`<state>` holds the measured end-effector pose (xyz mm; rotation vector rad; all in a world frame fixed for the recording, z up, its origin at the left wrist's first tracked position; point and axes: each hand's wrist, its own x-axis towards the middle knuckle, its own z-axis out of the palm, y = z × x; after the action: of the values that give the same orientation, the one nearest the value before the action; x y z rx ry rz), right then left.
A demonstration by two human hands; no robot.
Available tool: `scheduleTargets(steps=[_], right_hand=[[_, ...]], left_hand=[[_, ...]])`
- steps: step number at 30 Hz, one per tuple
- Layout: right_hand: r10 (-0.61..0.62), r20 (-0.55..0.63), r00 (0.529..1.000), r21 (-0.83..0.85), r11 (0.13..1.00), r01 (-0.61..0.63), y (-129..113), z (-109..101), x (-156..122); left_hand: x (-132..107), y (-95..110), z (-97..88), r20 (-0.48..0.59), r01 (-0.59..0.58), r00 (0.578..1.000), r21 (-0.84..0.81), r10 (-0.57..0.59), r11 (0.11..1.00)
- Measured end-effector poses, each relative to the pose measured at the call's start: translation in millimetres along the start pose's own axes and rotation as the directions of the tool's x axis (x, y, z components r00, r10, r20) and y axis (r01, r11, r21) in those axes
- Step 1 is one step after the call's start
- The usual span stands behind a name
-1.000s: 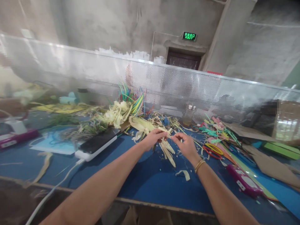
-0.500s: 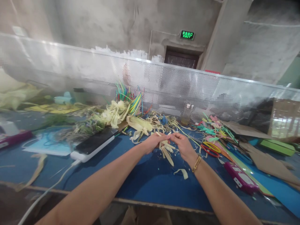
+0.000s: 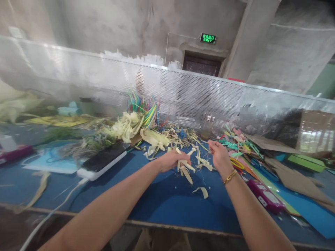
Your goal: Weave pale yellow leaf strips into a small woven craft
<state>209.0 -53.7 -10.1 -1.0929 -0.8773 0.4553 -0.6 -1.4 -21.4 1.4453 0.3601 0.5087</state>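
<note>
My left hand (image 3: 170, 160) is closed around a small bundle of pale corn husk strips (image 3: 186, 173), whose ends stick out past the fingers over the blue table. Off to its right, my right hand (image 3: 220, 156) is raised with its fingers pinched together. Whatever those fingertips hold, if anything, is too small to make out. Loose husk scraps (image 3: 204, 163) lie between the two hands. Nearer the table's front edge rests a curled husk piece (image 3: 202, 191).
A black-topped white device (image 3: 104, 161) with a cable lies left. Behind are heaped husks (image 3: 154, 138), colourful pipe cleaners (image 3: 150, 115) and a glass bottle (image 3: 207, 127). To the right are yellow-and-red-handled scissors (image 3: 237, 164), a purple power strip (image 3: 265, 197) and cardboard (image 3: 295, 179).
My right hand has moved away from the left hand, to the right and slightly up. My left hand stays in nearly the same place with the husk strips.
</note>
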Motion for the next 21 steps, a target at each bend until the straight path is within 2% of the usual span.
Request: scheduleTargets(steps=[1, 3, 5, 8, 9, 11, 14, 17, 20, 21], right_hand=[[-0.011, 0.038, 0.999, -0.045, 0.999, 0.012, -1.3, -1.2, -0.4], [0.005, 0.225, 0.974, -0.142, 0.989, 0.028, -3.2, 2.8, -8.1], [0.029, 0.443, 0.896, -0.219, 0.973, 0.077, -3.6, 12.1, -20.8], [-0.028, 0.623, 0.782, -0.297, 0.916, 0.270, -1.4, 25.0, -36.3], [-0.044, 0.646, 0.762, -0.332, 0.883, 0.333, -0.2, 27.4, -38.9], [-0.057, 0.653, 0.755, -0.416, 0.807, 0.420, 2.7, 29.3, -40.5], [-0.068, 0.604, 0.794, -0.520, 0.722, 0.457, 7.2, 28.4, -39.2], [-0.033, 0.566, 0.824, -0.563, 0.714, 0.416, 10.9, 27.4, -38.7], [0.039, 0.609, 0.792, -0.554, 0.735, 0.390, 12.5, 25.8, -36.4], [0.033, 0.605, 0.795, -0.546, 0.745, 0.385, 12.3, 24.8, -34.7]], left_hand=[[1.1, 0.4, -1.7, -0.033, -0.007, 0.999, -0.055, 0.005, 0.998], [3.6, 1.6, -5.7, -0.105, -0.030, 0.994, -0.180, 0.011, 0.983], [5.9, 3.0, -9.3, -0.154, -0.058, 0.988, -0.300, 0.012, 0.952], [7.0, 5.2, -11.9, -0.144, -0.062, 0.990, -0.408, 0.003, 0.911], [6.5, 6.3, -12.2, -0.129, -0.055, 0.992, -0.425, 0.000, 0.904], [4.6, 9.2, -12.3, -0.100, -0.048, 0.995, -0.450, 0.003, 0.892], [1.4, 13.9, -12.5, -0.060, -0.053, 0.998, -0.492, 0.027, 0.869], [0.5, 15.5, -12.1, -0.081, -0.098, 0.994, -0.479, 0.067, 0.872], [2.1, 13.1, -10.7, -0.153, -0.129, 0.985, -0.337, 0.081, 0.933], [2.7, 11.9, -10.1, -0.173, -0.126, 0.982, -0.289, 0.078, 0.949]])
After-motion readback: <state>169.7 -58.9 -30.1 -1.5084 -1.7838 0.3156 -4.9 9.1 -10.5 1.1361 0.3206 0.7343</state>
